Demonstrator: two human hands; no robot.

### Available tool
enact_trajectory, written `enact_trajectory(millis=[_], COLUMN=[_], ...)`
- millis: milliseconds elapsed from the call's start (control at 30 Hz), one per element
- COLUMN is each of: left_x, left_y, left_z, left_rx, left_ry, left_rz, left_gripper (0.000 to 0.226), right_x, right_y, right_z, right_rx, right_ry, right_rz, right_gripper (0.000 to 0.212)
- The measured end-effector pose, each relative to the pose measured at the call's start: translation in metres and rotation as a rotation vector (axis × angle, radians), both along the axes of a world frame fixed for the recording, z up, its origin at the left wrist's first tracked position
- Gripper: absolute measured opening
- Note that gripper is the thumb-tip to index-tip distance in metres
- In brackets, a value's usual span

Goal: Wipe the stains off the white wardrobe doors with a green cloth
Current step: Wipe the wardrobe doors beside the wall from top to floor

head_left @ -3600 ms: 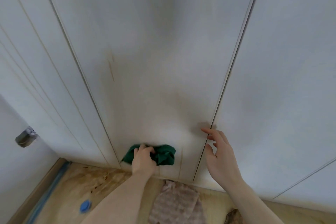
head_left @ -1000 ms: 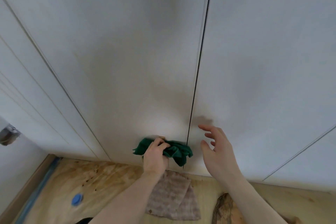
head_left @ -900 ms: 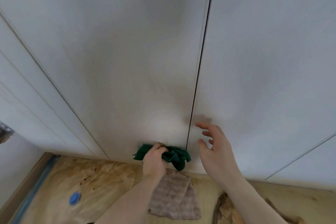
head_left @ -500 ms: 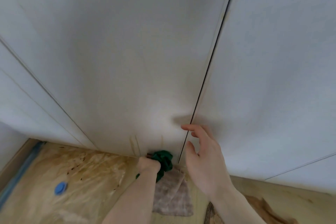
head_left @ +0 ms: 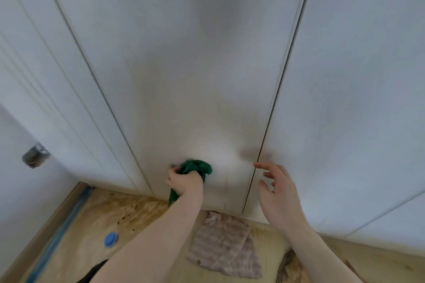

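The left hand (head_left: 185, 182) is gripping the bunched green cloth (head_left: 195, 167) and holding it against the lower part of the white middle wardrobe door (head_left: 184, 76), near the door's bottom edge. The right hand (head_left: 279, 195) is hanging to the right of the cloth, in front of the vertical gap (head_left: 271, 108) between the middle door and the white right-hand wardrobe door (head_left: 356, 99). Below the doors, a striped pinkish rag (head_left: 224, 250) is lying on the wooden floor board (head_left: 92, 225), between the two forearms. A small round blue cap (head_left: 110, 239) is sitting on the board, left of the left forearm. A metal hinge-like fitting (head_left: 35, 155) is sticking out at the far left, above the floor.
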State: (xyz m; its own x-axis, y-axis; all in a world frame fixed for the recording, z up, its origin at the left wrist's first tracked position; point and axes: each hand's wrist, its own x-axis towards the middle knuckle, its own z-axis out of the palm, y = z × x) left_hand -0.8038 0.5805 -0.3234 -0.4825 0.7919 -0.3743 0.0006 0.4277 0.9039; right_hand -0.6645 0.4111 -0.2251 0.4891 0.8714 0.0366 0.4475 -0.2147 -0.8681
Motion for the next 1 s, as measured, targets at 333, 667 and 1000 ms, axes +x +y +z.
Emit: enact_trajectory(millis=[333, 667, 1000], left_x=[-0.039, -0.033, -0.026], left_y=[0.002, 0.002, 0.020], left_z=[0.036, -0.099, -0.185], left_rx=[0.683, 0.351, -0.312], left_ry=[0.444, 0.617, 0.439], left_rz=[-0.310, -0.433, -0.671], left_gripper=[0.041, 0.044, 0.048], right_x=[-0.008, -0.014, -0.006], right_y=[-0.007, 0.024, 0.034], right_z=[0.004, -0.031, -0.056], right_rx=[0.037, -0.064, -0.150], right_ry=[0.028, -0.043, -0.061], right_rz=[-0.033, 0.086, 0.110], right_gripper=[0.040, 0.044, 0.041])
